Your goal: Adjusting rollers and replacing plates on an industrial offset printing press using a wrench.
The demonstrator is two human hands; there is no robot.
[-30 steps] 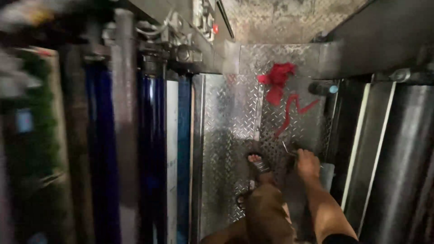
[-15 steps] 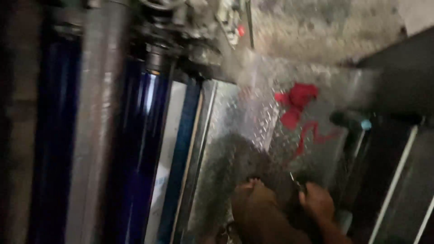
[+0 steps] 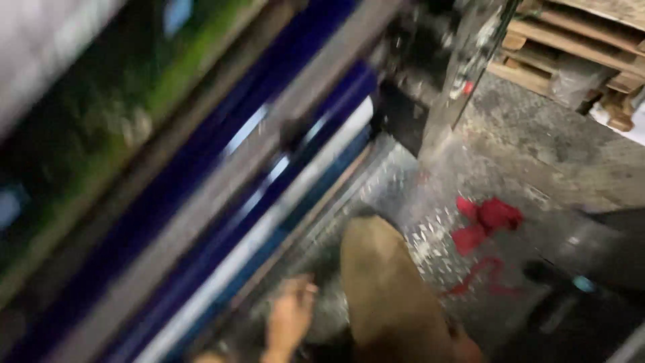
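While the left hand [image 3: 290, 316] hangs low beside the brown-clad leg [image 3: 386, 296], its fingers loosely spread and holding nothing, the right hand is out of view. Blue rollers [image 3: 269, 181] run just beside it. Farther off, a red rag [image 3: 487, 220] lies on the metal floor plate [image 3: 437, 235], below wooden pallets [image 3: 571, 47].

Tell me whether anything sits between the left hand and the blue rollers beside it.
Nothing visible does. The left hand hangs open over the metal tread plate, with bare plate between it and the blue rollers. The trousered leg lies on its other side. The picture is blurred.
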